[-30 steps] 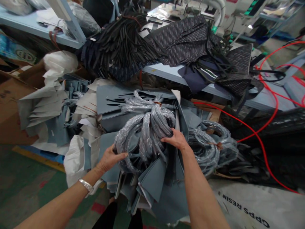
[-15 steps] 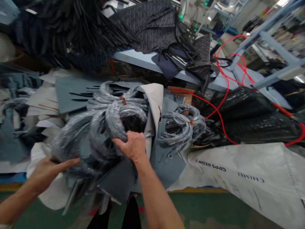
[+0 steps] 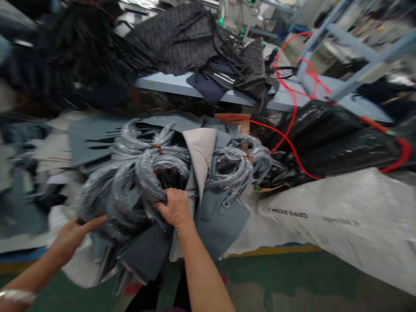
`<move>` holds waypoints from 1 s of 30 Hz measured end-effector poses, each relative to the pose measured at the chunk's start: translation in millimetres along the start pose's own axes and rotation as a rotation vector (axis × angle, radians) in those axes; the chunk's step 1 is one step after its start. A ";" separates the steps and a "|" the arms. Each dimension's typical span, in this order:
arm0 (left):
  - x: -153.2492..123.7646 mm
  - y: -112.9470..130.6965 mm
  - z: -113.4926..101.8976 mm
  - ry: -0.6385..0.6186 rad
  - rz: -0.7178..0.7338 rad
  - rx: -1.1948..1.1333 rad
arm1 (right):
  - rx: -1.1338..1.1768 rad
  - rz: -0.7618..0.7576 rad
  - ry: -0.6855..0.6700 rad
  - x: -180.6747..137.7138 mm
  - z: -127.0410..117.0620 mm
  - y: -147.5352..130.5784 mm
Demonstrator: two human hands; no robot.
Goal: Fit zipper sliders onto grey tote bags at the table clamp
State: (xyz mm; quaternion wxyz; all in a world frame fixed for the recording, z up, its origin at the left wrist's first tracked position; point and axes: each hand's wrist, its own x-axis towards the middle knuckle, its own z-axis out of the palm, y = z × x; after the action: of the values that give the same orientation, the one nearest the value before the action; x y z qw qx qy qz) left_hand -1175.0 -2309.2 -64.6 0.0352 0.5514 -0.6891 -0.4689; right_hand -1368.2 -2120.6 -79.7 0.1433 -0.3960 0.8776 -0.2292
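Note:
A big bundle of plastic-wrapped grey handles [image 3: 125,190], looped and joined to blue-grey panels [image 3: 147,251], lies in front of me. My right hand [image 3: 175,207] is closed around the front loops at the bundle's right side. At the left end, my left hand [image 3: 73,236] has its thumb on top, and its fingers are hidden under the bundle. An orange tie [image 3: 157,148] binds the loops at the back. To the right lies a smaller bundle of similar wrapped handles [image 3: 234,167], apart from both hands. Between the two bundles a pale flap [image 3: 199,149] stands up.
A light blue bench [image 3: 182,86] behind carries dark striped fabric [image 3: 175,37] and black strips [image 3: 74,56]. A red hose [image 3: 294,151] curls at the right. A white printed sack [image 3: 341,216] spreads at the front right, and grey pieces [image 3: 22,195] are heaped left.
The view has shifted, so most things sit further left in the picture. Both hands keep their places on the large bundle, whose front panels have swung slightly left and down.

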 end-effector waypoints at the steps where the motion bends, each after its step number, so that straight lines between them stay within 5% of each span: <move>1: 0.3 -3.8 0.3 -0.004 -0.025 -0.044 | 0.028 -0.008 0.006 -2.2 0.4 2.4; 7: 16.7 -41.8 -2.0 -0.013 0.012 -0.193 | 0.143 -0.033 0.024 -4.4 17.9 12.1; 12: 14.0 -48.8 4.7 0.018 0.029 -0.254 | 0.125 -0.017 0.002 -6.9 20.9 15.3; 24: -9.2 -30.7 14.8 0.062 -0.016 -0.350 | 0.129 0.113 -0.270 22.5 -10.2 -0.1; 30: -73.5 11.3 27.4 0.044 0.139 -0.172 | 0.360 0.114 -0.480 9.2 -67.6 35.4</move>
State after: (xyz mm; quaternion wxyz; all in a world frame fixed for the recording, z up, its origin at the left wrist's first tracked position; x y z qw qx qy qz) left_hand -1170.1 -2234.9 -37.7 0.1298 0.5073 -0.6819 -0.5108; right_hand -1425.6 -2087.6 -40.8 0.4269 -0.3571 0.7848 -0.2726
